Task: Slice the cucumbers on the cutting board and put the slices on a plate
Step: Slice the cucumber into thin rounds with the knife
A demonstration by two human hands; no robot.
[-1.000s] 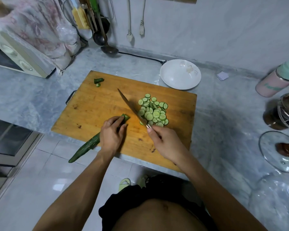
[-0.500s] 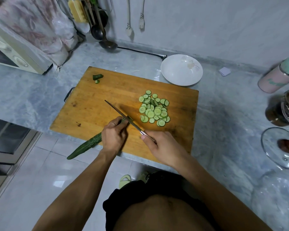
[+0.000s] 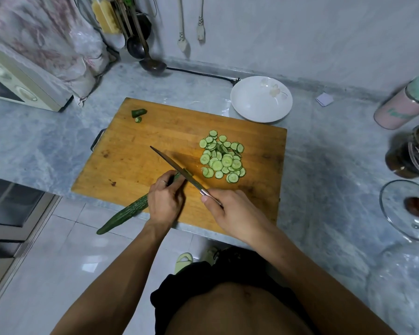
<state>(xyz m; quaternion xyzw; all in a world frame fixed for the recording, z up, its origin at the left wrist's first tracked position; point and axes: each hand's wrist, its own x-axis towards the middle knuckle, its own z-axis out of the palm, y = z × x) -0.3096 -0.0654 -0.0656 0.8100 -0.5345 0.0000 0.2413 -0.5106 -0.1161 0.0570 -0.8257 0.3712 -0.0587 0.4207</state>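
A long green cucumber lies across the front edge of the wooden cutting board, its tail hanging over the floor. My left hand holds it down near the cut end. My right hand grips the handle of a knife, whose blade rests on the cucumber's cut end and points to the far left. A pile of several cucumber slices lies on the board to the right of the blade. A cut-off cucumber end sits at the board's far left corner. A white plate stands behind the board.
A toaster oven under a cloth stands at the left. Ladles hang at the back wall. A pink and green bottle, a dark jar and a glass lid stand at the right of the marble counter.
The knife swung from beside the slice pile to the left, onto the cucumber's cut end. My left hand kept its hold on the cucumber.
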